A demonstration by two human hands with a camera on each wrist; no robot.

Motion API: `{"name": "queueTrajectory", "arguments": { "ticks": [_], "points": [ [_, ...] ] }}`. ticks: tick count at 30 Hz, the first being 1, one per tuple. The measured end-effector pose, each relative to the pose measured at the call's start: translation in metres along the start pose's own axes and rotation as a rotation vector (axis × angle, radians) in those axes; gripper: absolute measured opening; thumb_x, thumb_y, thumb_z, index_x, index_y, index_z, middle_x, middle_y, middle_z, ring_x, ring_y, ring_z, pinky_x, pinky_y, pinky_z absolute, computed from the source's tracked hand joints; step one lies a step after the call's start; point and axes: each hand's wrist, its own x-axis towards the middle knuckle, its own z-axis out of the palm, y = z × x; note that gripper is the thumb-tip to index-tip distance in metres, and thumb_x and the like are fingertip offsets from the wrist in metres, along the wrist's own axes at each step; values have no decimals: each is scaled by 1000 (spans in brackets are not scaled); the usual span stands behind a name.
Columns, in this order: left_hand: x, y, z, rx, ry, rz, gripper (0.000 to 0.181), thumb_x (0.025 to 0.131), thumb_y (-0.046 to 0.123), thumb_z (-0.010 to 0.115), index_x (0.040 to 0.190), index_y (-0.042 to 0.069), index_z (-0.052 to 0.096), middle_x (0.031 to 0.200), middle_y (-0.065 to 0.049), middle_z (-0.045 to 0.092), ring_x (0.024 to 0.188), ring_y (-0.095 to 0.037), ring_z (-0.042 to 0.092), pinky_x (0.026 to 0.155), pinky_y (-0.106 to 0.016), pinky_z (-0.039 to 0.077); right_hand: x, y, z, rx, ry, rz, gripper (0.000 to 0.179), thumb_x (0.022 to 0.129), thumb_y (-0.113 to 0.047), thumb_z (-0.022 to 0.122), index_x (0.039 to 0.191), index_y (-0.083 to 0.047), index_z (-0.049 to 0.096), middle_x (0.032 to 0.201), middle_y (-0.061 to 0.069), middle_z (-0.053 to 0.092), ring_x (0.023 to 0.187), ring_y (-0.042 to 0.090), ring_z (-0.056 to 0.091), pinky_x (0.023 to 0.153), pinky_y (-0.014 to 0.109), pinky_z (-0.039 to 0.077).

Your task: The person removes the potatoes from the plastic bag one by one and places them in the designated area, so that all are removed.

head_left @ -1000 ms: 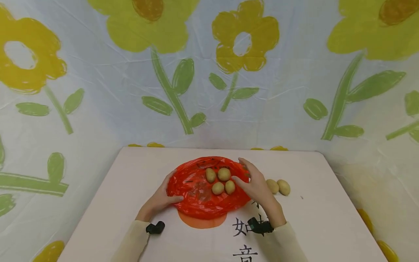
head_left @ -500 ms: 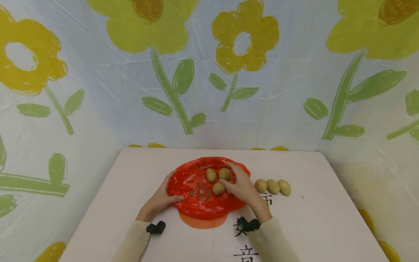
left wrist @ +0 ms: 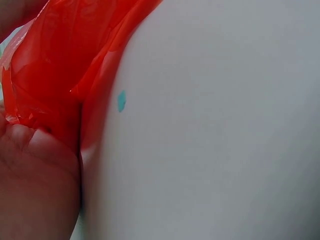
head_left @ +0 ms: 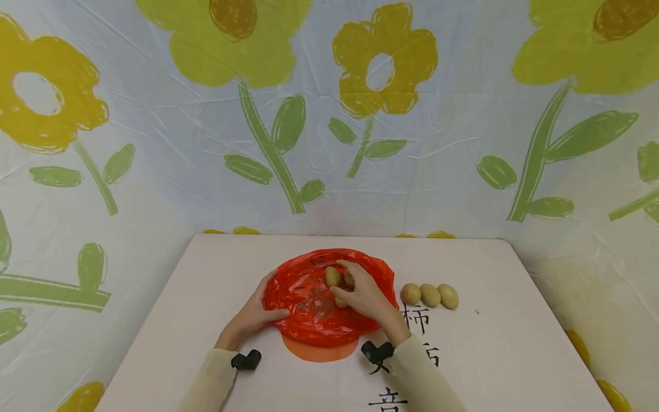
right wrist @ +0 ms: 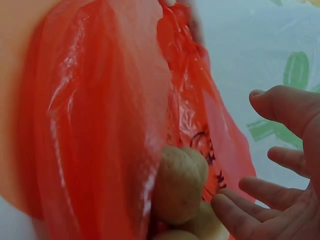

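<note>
A red plastic bag (head_left: 309, 332) spreads wide over the table, its mouth facing up. Several potatoes (head_left: 332, 277) sit together inside it, right of its middle. My left hand (head_left: 252, 312) holds the bag's left side, with the thumb over the front rim and the fingers along the far side. In the left wrist view, red plastic (left wrist: 60, 60) runs between that hand's parts. My right hand (head_left: 362, 294) is over the potatoes and hides part of the group. The right wrist view shows its fingers (right wrist: 280, 192) spread, fingertips right beside the potatoes (right wrist: 176, 187).
On the white table (head_left: 494, 355), three more potatoes (head_left: 430, 294) lie in a row to the right of the bag. An orange printed circle (head_left: 321, 352) and black printed characters (head_left: 388, 397) show near the front. A flower-patterned cloth (head_left: 443, 189) hangs behind.
My right hand has moved left across the bag, from beside the potatoes to over them. A third potato in the table row has come out from behind it. The left hand stays put.
</note>
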Motion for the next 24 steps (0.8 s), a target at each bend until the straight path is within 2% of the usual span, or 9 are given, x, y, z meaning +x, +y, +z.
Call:
{"name": "queueTrajectory", "arguments": {
  "ticks": [4,8,14,18,24],
  "points": [
    [0,2,0,0,7,-12,108,81,20,88,161,43,19,168,1,26,148,-33,38,107,-42,54,7,0,5,-20,-34,-17,71,93,-27,77,154,-15,44,149,13,51,130,34,50,101,55,55],
    [0,3,1,-2,9,-19,108,81,20,88,161,43,19,168,0,27,147,-32,40,106,-41,55,15,-2,10,-65,-60,-11,71,93,-31,77,154,-16,45,149,11,51,130,33,44,97,52,57],
    [1,3,2,-5,7,-16,108,81,21,88,161,43,19,167,0,28,147,-32,41,104,-41,55,25,2,16,-129,-58,17,72,93,-34,76,155,-15,44,148,10,52,126,36,46,94,50,55],
    [0,3,1,14,16,-15,108,81,21,88,161,43,19,167,0,28,148,-33,40,106,-42,54,32,4,19,-110,-67,6,71,94,-33,75,155,-15,43,148,11,52,120,33,51,92,50,54],
    [0,3,0,20,13,-10,107,81,22,88,162,40,19,169,-1,26,149,-33,37,110,-44,51,38,2,22,-47,-134,-16,71,95,-31,75,156,-16,41,152,9,50,124,28,52,103,55,54]
  ]
}}
